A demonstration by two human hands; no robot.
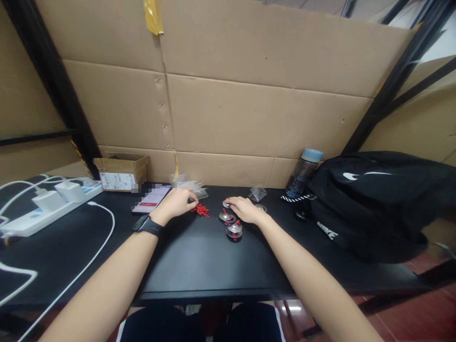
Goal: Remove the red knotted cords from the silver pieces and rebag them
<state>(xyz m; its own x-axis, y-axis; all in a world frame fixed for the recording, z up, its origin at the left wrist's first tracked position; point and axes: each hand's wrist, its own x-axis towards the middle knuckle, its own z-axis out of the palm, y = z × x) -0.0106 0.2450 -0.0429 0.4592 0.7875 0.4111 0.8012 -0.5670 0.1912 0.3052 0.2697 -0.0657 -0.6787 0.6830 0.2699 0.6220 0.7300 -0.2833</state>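
Two bare forearms (311,273) reach in from the bottom edge, above a pair of dark-clothed legs (254,323), and I see one black watch (148,225) on the left wrist. At the frame's centre the left hand (178,203) is bent, its fingertips at one tangle of red cord (201,211); I can't tell whether they pinch it. Just right of centre, the right hand (246,209) lies low with fingers stretched forward onto a small metal disc (226,204); whether it grips, I can't make out. Two stacks of discs with red loops (234,230) sit just below those fingers, and another disc (262,208) shows beyond the hand. Clear plastic wrapping lies in two places, one crumpled heap (190,185) behind the left hand and one small piece (257,193) right of centre. One phone (152,198) and one open carton (119,172) stand left of centre; at far left, one power strip (26,225) carries two white adapters (69,191). On the right are one blue-capped bottle (302,173) and one black bag (370,204). Everything rests on a smooth black tabletop (206,268), backed by creased cardboard (228,118) between dark metal posts (388,85), with red tiled floor (420,304) at lower right.
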